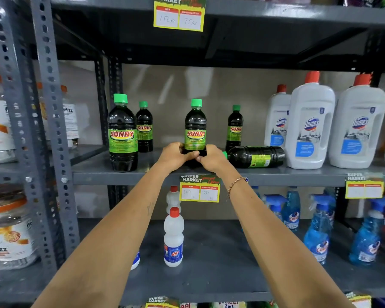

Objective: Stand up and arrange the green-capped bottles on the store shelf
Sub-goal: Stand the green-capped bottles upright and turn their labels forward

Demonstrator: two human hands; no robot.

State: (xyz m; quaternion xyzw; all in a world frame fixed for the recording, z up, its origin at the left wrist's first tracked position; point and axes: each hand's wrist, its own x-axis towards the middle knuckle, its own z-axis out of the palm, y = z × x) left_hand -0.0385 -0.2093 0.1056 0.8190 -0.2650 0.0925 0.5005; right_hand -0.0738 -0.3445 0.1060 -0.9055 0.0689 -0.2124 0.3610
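Both forearms reach up from six o'clock, and I see my left hand (pixel 176 155) and right hand (pixel 210 157) clamped together around the base of an upright green-capped bottle (pixel 195 127) at the shelf (pixel 93 172) front, another bottle (pixel 255 156) lying toppled at its three o'clock.

3 white Domex jugs (pixel 309 123) with red caps stand at the shelf's right, blue spray bottles (pixel 318 232) below them, and a yellow price tag (pixel 199 188) hangs on the edge.
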